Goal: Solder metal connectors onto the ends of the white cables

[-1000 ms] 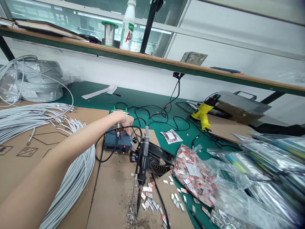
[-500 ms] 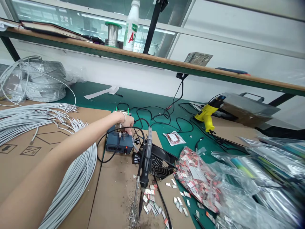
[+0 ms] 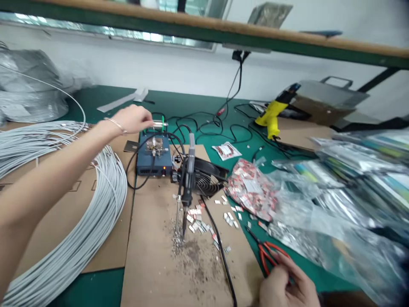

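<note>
My left hand, with a bracelet at the wrist, hangs over the back left of a blue soldering station. Its fingers are curled together beside a solder spool with a green rim; whatever they pinch is hidden. At the lower right my right hand has its fingers closed at the red handles of a pair of pliers, whose dark jaws point up and left. Between the hands a soldering iron is held tip down, above a pile of solder bits.
Bundled grey cables lie on cardboard at left. A black fan stands behind small loose parts. Right of it are a bag of red-and-white parts, a yellow heat gun and plastic bags. A shelf crosses above.
My left hand has moved left and back from over the soldering station's top to beside the spool. My right hand has come into view at the pliers. The view has tipped downward.
</note>
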Motion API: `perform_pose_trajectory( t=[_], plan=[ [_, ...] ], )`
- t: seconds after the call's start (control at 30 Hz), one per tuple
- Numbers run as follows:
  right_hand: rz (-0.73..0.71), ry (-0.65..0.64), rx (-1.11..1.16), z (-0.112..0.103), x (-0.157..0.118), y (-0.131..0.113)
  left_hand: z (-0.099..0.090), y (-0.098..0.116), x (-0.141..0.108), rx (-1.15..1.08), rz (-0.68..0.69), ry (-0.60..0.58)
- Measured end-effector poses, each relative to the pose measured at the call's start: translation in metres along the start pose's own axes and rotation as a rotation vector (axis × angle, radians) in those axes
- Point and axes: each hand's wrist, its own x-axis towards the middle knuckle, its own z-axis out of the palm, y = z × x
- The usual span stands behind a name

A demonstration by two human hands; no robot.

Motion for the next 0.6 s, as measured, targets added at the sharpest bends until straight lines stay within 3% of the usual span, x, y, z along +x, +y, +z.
perform_pose_trajectory(
  t=[0.17, 0.33, 0.47, 0.6],
  plan=[
    [-0.09, 0.035, 0.032, 0.007, 0.0, -0.005, -0.009, -0.012, -0.055, 0.116, -0.039, -0.005],
    [-0.12, 0.037, 0.067, 0.005, 0.001, -0.007, 0.008, -0.017, -0.109, 0.114, -0.09, -0.193],
    [-0.135, 0.028, 0.085, 0.004, 0.001, -0.006, 0.029, -0.008, -0.129, 0.143, -0.156, -0.353],
    [-0.147, 0.006, 0.066, 0.003, 0.0, -0.004, 0.046, -0.004, -0.133, 0.118, -0.231, -0.395]
  ],
)
